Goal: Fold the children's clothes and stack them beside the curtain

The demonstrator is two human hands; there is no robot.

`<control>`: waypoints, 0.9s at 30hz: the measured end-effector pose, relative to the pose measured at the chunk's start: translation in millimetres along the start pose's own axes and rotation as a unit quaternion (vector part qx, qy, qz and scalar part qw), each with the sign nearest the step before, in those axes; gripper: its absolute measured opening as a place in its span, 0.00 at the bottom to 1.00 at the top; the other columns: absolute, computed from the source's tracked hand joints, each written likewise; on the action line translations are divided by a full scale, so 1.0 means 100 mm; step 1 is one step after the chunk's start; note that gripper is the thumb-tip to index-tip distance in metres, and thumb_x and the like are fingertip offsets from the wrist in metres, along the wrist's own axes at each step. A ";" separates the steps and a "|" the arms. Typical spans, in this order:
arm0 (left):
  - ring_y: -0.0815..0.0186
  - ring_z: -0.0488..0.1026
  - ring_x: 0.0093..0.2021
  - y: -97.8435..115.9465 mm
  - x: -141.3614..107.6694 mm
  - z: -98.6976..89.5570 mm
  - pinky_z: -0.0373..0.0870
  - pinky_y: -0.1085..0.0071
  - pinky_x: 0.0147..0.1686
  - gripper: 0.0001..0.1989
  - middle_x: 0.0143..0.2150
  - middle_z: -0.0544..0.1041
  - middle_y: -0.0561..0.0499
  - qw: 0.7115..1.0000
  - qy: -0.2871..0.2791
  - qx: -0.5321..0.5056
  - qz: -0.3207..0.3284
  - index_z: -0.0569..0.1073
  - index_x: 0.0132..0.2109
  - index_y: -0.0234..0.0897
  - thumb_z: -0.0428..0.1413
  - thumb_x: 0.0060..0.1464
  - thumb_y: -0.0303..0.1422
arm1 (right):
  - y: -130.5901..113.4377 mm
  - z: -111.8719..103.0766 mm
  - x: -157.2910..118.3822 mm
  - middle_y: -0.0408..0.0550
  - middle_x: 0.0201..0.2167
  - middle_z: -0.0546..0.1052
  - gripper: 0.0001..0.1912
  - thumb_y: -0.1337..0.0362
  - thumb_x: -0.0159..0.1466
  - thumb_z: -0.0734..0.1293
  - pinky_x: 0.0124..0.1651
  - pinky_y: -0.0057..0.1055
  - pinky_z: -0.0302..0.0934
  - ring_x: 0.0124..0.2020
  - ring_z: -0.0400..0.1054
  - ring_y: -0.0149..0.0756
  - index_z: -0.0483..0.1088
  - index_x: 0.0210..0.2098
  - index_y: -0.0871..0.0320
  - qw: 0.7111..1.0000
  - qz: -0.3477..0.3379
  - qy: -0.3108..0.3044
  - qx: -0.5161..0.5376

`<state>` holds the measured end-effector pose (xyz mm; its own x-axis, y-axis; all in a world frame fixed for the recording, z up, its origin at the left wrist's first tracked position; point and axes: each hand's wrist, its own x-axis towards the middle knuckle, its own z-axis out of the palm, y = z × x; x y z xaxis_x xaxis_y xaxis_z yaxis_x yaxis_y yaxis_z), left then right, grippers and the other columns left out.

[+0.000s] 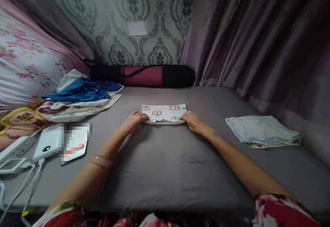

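Observation:
A white piece of cloth (164, 112), printed with orange-brown patches and small green marks, lies folded into a wide strip on the grey sheet. At its left near corner, my left hand (135, 121) pinches the edge with bent fingers. My right hand (195, 121) grips the right near corner the same way. Both thumbs are mostly hidden. The cloth's near edge curves slightly and shows more than one layer. On the right rests a stack of folded pale cloths (263, 129), apart from my right hand.
Crumpled clothes (82, 91) lie at the left, with a blue one on top. Nearer are a phone (77, 144), a white power bank (48, 141), a power strip (19, 148) and cables. A black and maroon rolled bag (143, 75) lies along the patterned wall; curtains (227, 31) hang at right.

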<state>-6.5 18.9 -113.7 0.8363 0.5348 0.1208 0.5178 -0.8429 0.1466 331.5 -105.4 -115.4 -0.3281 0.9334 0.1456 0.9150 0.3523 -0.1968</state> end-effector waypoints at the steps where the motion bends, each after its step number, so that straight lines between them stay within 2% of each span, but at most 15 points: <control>1: 0.61 0.69 0.59 0.01 -0.02 0.00 0.55 0.57 0.63 0.29 0.57 0.75 0.47 1.000 -0.007 0.002 -0.003 0.72 0.54 0.43 0.46 0.44 0.21 | 0.00 0.01 -0.02 0.53 0.51 0.72 0.26 0.80 0.60 0.55 0.57 0.35 0.55 0.55 0.63 0.39 0.70 0.53 0.57 1.000 -0.005 -0.001 0.004; 4: 0.60 0.69 0.59 0.01 -0.04 0.00 0.54 0.55 0.64 0.29 0.58 0.74 0.48 0.999 -0.025 0.004 -0.020 0.72 0.53 0.43 0.47 0.44 0.21 | 0.00 0.00 -0.05 0.53 0.52 0.71 0.29 0.79 0.56 0.58 0.58 0.35 0.55 0.56 0.62 0.39 0.69 0.55 0.57 1.000 -0.005 -0.004 0.023; 8: 0.61 0.75 0.51 0.07 0.09 -0.07 0.64 0.65 0.56 0.21 0.50 0.79 0.50 0.996 -0.038 -0.008 -0.075 0.76 0.46 0.43 0.46 0.49 0.23 | -0.05 -0.05 0.07 0.51 0.47 0.75 0.19 0.75 0.60 0.58 0.56 0.34 0.57 0.51 0.67 0.39 0.75 0.45 0.57 0.998 0.048 -0.018 0.026; 10: 0.61 0.75 0.50 0.16 0.23 -0.11 0.66 0.68 0.53 0.20 0.50 0.80 0.48 0.993 -0.011 -0.007 -0.121 0.76 0.46 0.41 0.46 0.52 0.24 | -0.11 -0.05 0.22 0.51 0.46 0.77 0.18 0.73 0.63 0.57 0.55 0.33 0.58 0.49 0.69 0.39 0.76 0.43 0.58 0.996 0.084 -0.007 0.015; 13: 0.60 0.73 0.55 0.36 0.50 -0.11 0.65 0.66 0.55 0.21 0.55 0.76 0.45 0.986 0.051 -0.002 -0.162 0.73 0.54 0.38 0.45 0.55 0.24 | -0.23 0.02 0.50 0.53 0.56 0.73 0.21 0.71 0.67 0.55 0.60 0.33 0.54 0.57 0.65 0.39 0.71 0.55 0.60 0.993 0.115 0.037 -0.002; 16: 0.59 0.67 0.61 0.56 0.76 -0.02 0.61 0.59 0.60 0.21 0.61 0.72 0.43 0.983 0.070 0.001 -0.171 0.68 0.59 0.36 0.44 0.60 0.26 | -0.37 0.14 0.77 0.55 0.66 0.62 0.25 0.66 0.70 0.52 0.68 0.39 0.44 0.67 0.53 0.42 0.60 0.65 0.64 0.990 0.135 0.038 -0.017; 19: 0.57 0.57 0.69 0.68 0.94 0.15 0.52 0.52 0.66 0.22 0.67 0.64 0.44 0.980 0.057 0.016 -0.190 0.64 0.63 0.37 0.42 0.65 0.30 | -0.47 0.27 0.93 0.55 0.69 0.56 0.28 0.63 0.71 0.50 0.70 0.46 0.35 0.71 0.43 0.46 0.55 0.68 0.67 0.988 0.154 0.019 -0.027; 22: 0.53 0.51 0.71 0.71 0.99 0.33 0.45 0.47 0.67 0.24 0.70 0.59 0.42 0.978 0.020 0.028 -0.208 0.60 0.66 0.34 0.39 0.67 0.34 | -0.51 0.36 0.98 0.55 0.70 0.54 0.29 0.63 0.71 0.50 0.70 0.47 0.33 0.71 0.42 0.46 0.53 0.68 0.68 0.986 0.162 0.000 -0.032; 27: 0.51 0.50 0.71 0.65 0.98 0.47 0.42 0.46 0.68 0.26 0.71 0.56 0.41 0.977 -0.021 0.040 -0.209 0.57 0.69 0.33 0.37 0.68 0.36 | -0.49 0.41 0.98 0.55 0.71 0.51 0.30 0.62 0.70 0.49 0.70 0.49 0.32 0.71 0.42 0.46 0.52 0.69 0.67 0.983 0.178 -0.040 -0.018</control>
<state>117.5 13.4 -138.6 0.5554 0.8312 0.0263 0.8261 -0.5551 0.0969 244.6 -28.9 -131.2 -0.0017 1.0000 -0.0034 0.9825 0.0011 -0.1861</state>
